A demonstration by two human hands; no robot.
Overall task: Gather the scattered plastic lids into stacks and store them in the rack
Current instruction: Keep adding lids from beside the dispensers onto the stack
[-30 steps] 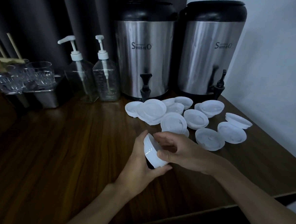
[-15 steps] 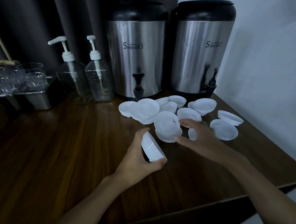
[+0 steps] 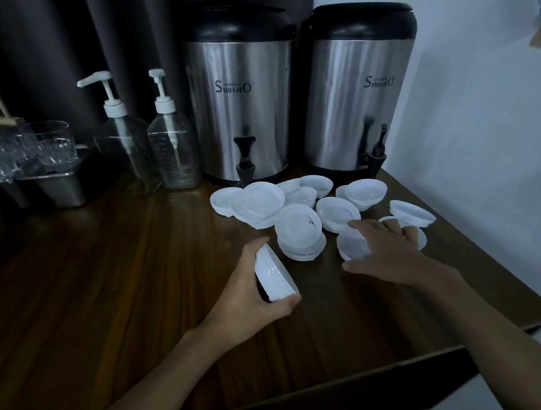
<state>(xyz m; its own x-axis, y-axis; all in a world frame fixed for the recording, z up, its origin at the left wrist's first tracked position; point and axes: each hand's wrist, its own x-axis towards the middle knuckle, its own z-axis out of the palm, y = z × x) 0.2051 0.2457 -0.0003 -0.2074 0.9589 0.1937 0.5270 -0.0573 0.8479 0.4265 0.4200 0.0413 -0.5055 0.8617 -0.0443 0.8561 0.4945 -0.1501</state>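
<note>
- Dark curtain (image 3: 67,30) is hanging behind the left side, and a white wall (image 3: 476,123) is running along the right
- Brown wooden table (image 3: 97,288) is carrying everything
- Two steel drink dispensers (image 3: 237,106) are standing side by side at the back
- Two clear pump bottles (image 3: 122,149) are standing to their left, with glass tumblers (image 3: 49,141) sitting beyond them
- Scattered white lids (image 3: 263,201) are lying overlapped in front of the dispenser taps
- Right hand (image 3: 387,251) is lying flat with fingers straight and spread, gripping nothing, pressing on a loose lid (image 3: 351,245) near the table's right edge
- Left hand (image 3: 246,296) is clasping a tilted stack of lids (image 3: 274,275) between thumb and fingers, close in front of the scattered ones
</note>
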